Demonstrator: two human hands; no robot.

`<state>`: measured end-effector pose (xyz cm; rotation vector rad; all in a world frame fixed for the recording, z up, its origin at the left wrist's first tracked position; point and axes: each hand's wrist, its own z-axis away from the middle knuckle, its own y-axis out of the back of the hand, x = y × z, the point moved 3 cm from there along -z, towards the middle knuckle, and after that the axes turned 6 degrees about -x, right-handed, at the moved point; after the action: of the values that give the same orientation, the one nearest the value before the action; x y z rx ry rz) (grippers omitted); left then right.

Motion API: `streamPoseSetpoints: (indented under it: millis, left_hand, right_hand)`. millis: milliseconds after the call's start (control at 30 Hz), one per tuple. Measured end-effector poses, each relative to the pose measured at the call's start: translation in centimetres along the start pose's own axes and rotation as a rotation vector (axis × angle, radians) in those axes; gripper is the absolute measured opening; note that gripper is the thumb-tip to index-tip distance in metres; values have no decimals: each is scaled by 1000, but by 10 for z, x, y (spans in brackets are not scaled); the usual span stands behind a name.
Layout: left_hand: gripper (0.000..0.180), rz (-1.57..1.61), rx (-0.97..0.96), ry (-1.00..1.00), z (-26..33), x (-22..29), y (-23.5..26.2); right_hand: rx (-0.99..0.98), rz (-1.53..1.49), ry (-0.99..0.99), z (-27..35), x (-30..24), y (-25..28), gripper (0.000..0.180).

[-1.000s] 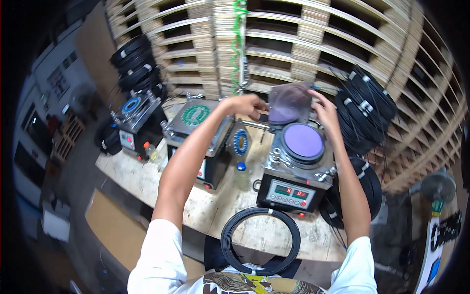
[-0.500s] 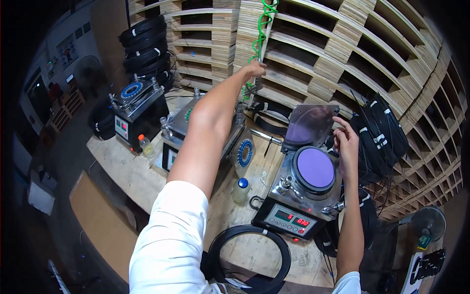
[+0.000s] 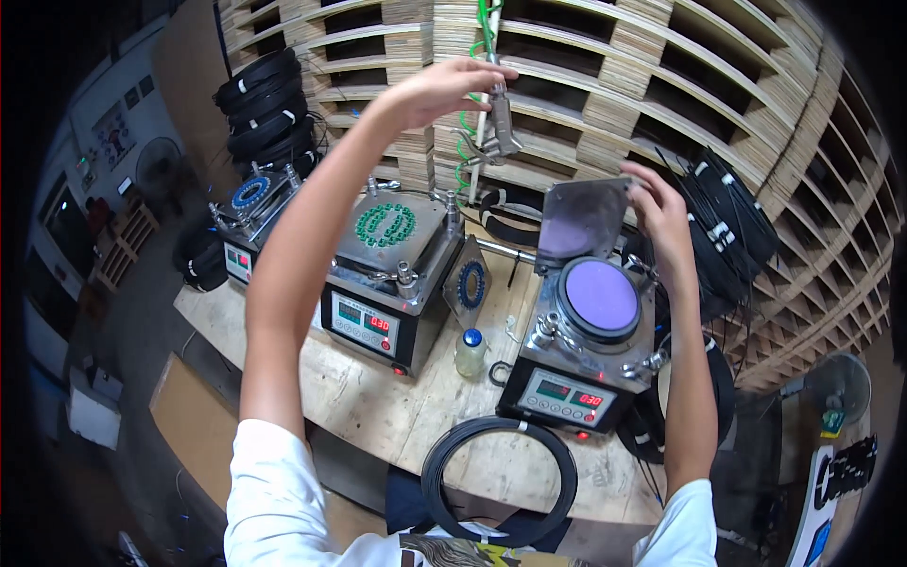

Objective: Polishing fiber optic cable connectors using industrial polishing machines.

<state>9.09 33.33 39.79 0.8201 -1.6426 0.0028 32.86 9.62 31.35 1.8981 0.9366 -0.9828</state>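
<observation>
My left hand (image 3: pixel 458 83) is raised at the back, its fingers closed around the top of a metal air blow gun (image 3: pixel 502 125). The gun hangs below a green coiled air hose (image 3: pixel 486 21). On the right, my right hand (image 3: pixel 664 213) has its bent fingers on the upper right corner of a raised, hinged metal lid (image 3: pixel 578 219). Under this lid, a round purple pad (image 3: pixel 602 295) lies on top of a black-fronted press machine (image 3: pixel 564 392) with a lit red display. Part of the right fingers' contact is hidden behind the lid edge.
A second machine (image 3: pixel 364 317) with green rings on its plate and a third machine (image 3: pixel 248 227) stand left. A blue-capped bottle (image 3: pixel 470 357) and a black cable coil (image 3: pixel 444 454) are in front. Stacked wooden pallets (image 3: pixel 576 104) form the back; cable bundles (image 3: pixel 727 231) lie right.
My left hand has drawn back with the blow gun, which now shows more fully below it. My right fingers have come onto the lid's corner. The view has shifted, uncovering the middle machine.
</observation>
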Motion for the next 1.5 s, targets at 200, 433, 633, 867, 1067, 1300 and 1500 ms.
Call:
streamPoseSetpoints:
  millis: [200, 433, 633, 867, 1067, 1300, 1500]
  left_hand:
    - [40, 180, -229, -81, 74, 113, -61]
    - [41, 228, -265, -160, 83, 128, -118]
    - [20, -9, 548, -178, 74, -22, -122]
    - [37, -110, 132, 41, 52, -166, -200]
    - [27, -276, 199, -35, 53, -138, -219]
    - [26, -257, 172, -21, 50, -154, -213]
    - [25, -260, 166, -31, 51, -143, -219]
  right_hand:
    - [-488, 153, -74, -6, -69, -43, 53]
    - [-680, -228, -12, 40, -101, -50, 43]
    - [-218, -203, -191, 105, -89, -6, 35]
    - [113, -105, -42, 166, -61, -30, 26]
    - [186, -91, -67, 179, -59, -38, 18]
    - [300, -32, 2, 186, -59, -19, 16]
    - [274, -52, 22, 174, -68, -24, 16]
